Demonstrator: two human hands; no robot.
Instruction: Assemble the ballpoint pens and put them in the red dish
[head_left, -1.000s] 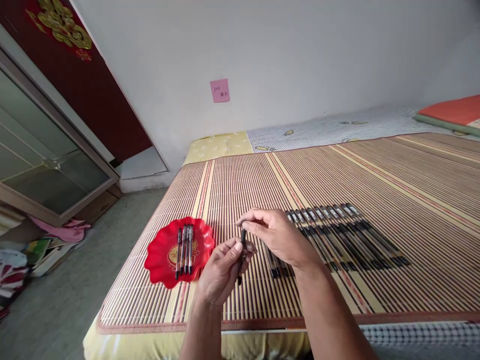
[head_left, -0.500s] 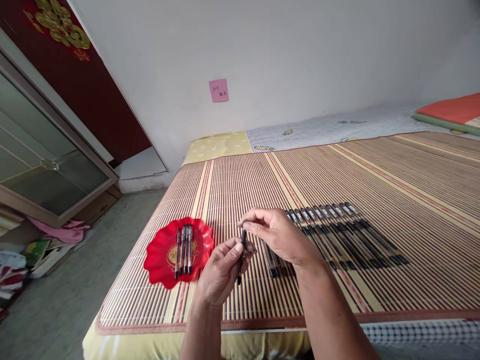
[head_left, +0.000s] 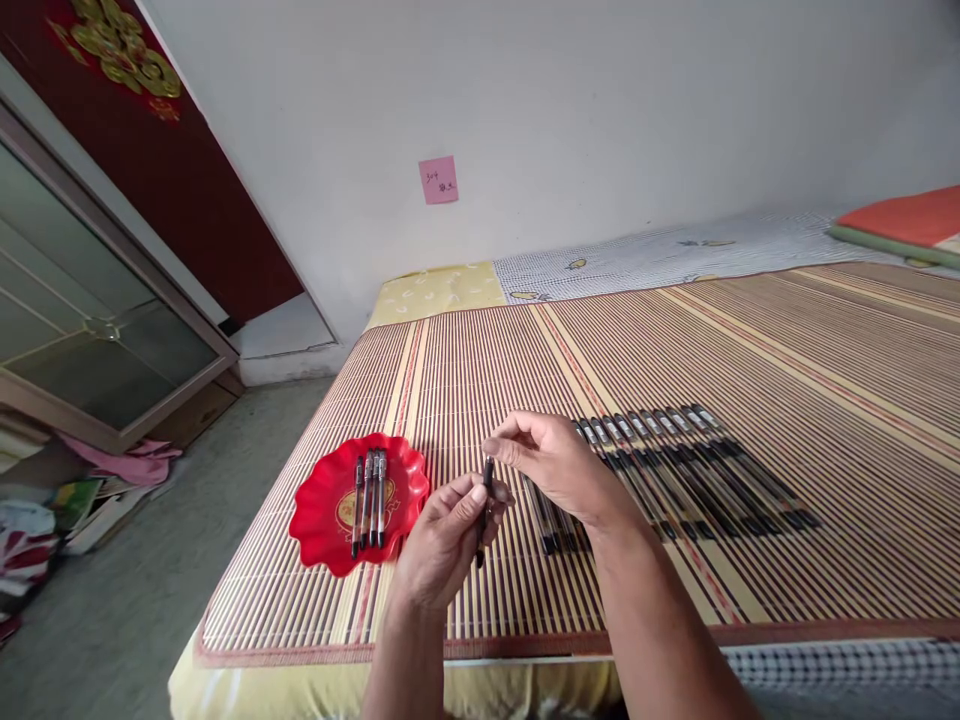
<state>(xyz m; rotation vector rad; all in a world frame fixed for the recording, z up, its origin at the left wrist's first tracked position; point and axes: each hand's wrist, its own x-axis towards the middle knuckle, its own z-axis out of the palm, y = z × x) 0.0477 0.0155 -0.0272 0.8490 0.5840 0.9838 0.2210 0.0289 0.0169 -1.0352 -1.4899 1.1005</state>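
Note:
My left hand [head_left: 444, 540] grips a black pen [head_left: 484, 515] upright between thumb and fingers, above the striped bamboo mat [head_left: 480, 370]. My right hand [head_left: 559, 468] sits just above it with fingers pinched at the pen's top end; what it pinches is too small to make out. A row of several black pens [head_left: 690, 465] lies side by side on the mat to the right of my hands. At my left, a red scalloped plate [head_left: 319, 510] holds several pens [head_left: 369, 498].
The mat covers a bed with a yellow sheet [head_left: 439, 288] and a checked cloth [head_left: 660, 255] at the far side. A red cushion [head_left: 904, 220] lies at far right. A glass cabinet [head_left: 90, 330] and clutter [head_left: 45, 515] stand on the floor at left.
My right hand's pinched fingers have lifted slightly up and away from the pen's top. The left hand and pen stay put.

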